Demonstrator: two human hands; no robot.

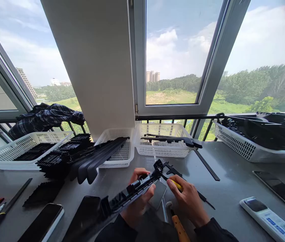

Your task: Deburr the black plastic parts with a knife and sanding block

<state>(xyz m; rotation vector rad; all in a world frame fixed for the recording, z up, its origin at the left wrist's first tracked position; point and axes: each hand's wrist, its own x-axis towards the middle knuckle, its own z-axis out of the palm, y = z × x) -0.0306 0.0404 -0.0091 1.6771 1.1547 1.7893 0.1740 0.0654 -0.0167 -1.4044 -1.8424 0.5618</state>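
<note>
The left hand (137, 209) wraps around a long black part (129, 192); the right hand (189, 201) grips a yellow-handled tool (178, 185) at its end. A white device (268, 216) bears blue lettering (not clearly legible).

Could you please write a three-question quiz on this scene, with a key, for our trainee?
1. Which hand holds the yellow-handled tool?
2. True or false: the left hand grips a long black part.
3. How many white baskets stand on the table? A: two. B: three. C: four.

Key:
1. The right hand.
2. True.
3. C.
</note>
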